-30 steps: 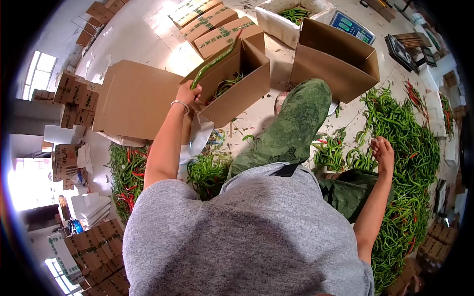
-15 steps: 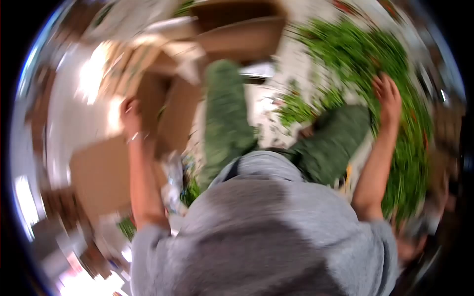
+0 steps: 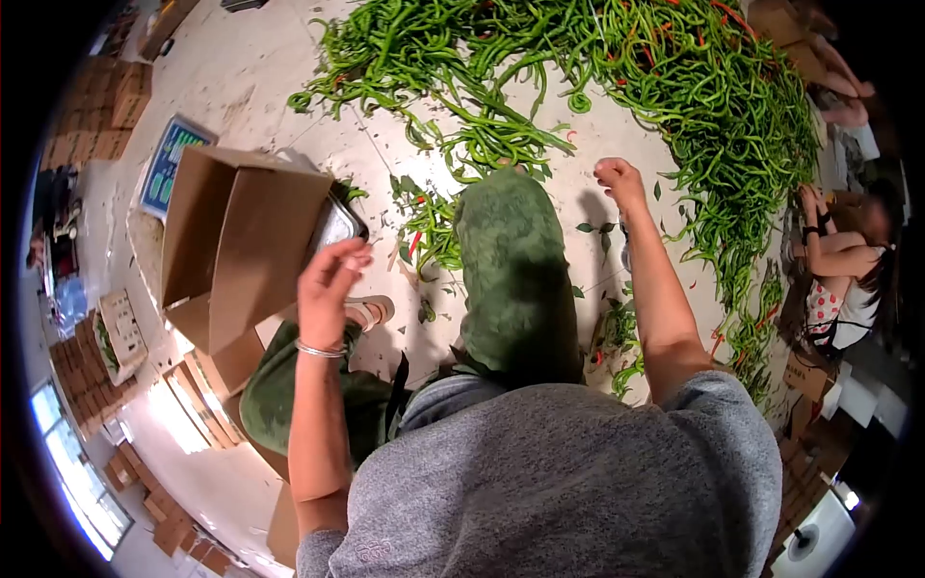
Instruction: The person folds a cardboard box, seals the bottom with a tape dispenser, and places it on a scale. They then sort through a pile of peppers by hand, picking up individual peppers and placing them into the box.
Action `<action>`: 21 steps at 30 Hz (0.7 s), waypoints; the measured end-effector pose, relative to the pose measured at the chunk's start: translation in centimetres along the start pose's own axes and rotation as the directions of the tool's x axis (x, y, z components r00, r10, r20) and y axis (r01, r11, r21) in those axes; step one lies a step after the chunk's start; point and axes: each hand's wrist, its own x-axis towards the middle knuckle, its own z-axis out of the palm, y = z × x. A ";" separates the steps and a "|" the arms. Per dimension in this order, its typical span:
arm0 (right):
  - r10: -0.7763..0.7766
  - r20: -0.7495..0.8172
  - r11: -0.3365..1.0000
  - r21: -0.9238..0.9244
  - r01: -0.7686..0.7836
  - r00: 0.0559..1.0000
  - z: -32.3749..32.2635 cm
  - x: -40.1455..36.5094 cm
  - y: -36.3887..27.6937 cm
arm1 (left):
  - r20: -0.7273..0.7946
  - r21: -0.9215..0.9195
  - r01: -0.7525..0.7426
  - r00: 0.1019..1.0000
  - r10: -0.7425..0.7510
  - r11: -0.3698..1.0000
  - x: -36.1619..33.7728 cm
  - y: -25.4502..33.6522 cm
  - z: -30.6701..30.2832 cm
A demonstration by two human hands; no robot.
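Observation:
My left hand (image 3: 330,284) hangs in the air beside an open cardboard box (image 3: 265,255), with its fingers loosely bent and apart from the thumb; I see nothing in it. My right hand (image 3: 621,183) is over the pale floor with its fingers curled in, and no object shows in it. A wide heap of long green chilli peppers (image 3: 718,125), with some red ones among them, spreads ahead and to the right. Loose peppers (image 3: 434,226) and leaves lie near my bent knee.
A blue panel with green markings (image 3: 173,164) stands behind the box, and a metal tray edge (image 3: 339,223) shows beside it. Another person (image 3: 843,255) sits at the heap's right edge. Stacked cartons (image 3: 92,111) and a pale crate (image 3: 120,332) stand at left.
The view has turned, so the pepper heap now stretches across the front and the box stands left. My right hand's fingers have curled in. The earlier frame is blurred.

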 end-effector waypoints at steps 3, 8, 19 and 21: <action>-0.145 0.009 0.968 -0.204 0.143 0.989 3.0 6.0 2.4 | 0.076 -0.054 0.191 0.979 -0.187 0.980 3.9 -2.9 2.6; -0.273 0.210 0.772 -0.534 0.344 0.939 10.5 13.8 0.9 | 0.133 -0.091 0.380 0.921 -0.367 0.921 8.9 -7.9 4.8; -0.427 0.528 0.288 -0.690 0.664 0.734 20.4 14.6 5.8 | 0.117 -0.141 0.621 0.784 -0.610 0.771 16.3 -12.8 8.1; -0.418 0.558 0.349 -0.630 0.694 0.717 19.2 15.9 5.8 | 0.116 -0.130 0.636 0.771 -0.626 0.760 17.5 -12.8 8.8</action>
